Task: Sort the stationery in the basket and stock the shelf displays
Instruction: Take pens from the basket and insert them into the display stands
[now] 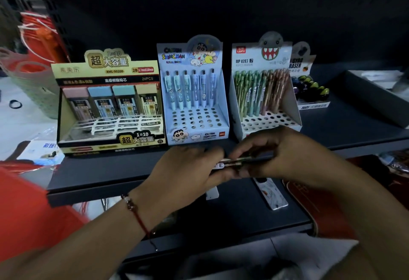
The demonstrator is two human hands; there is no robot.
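Facing the shelf (132, 169): monster display box (265, 94) stands just beyond right hand (285, 156). Left hand (186, 169) and right fingers (250, 147) both pinch a small pencil bundle (234, 162), long axis lying left-right, parallel to the shelf edge.

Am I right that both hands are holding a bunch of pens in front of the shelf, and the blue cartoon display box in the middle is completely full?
Not quite. Both the left hand and the right hand do hold the pens, but the head view shows the blue cartoon display box is mostly empty: only its back row holds pens, and the front holes are open.
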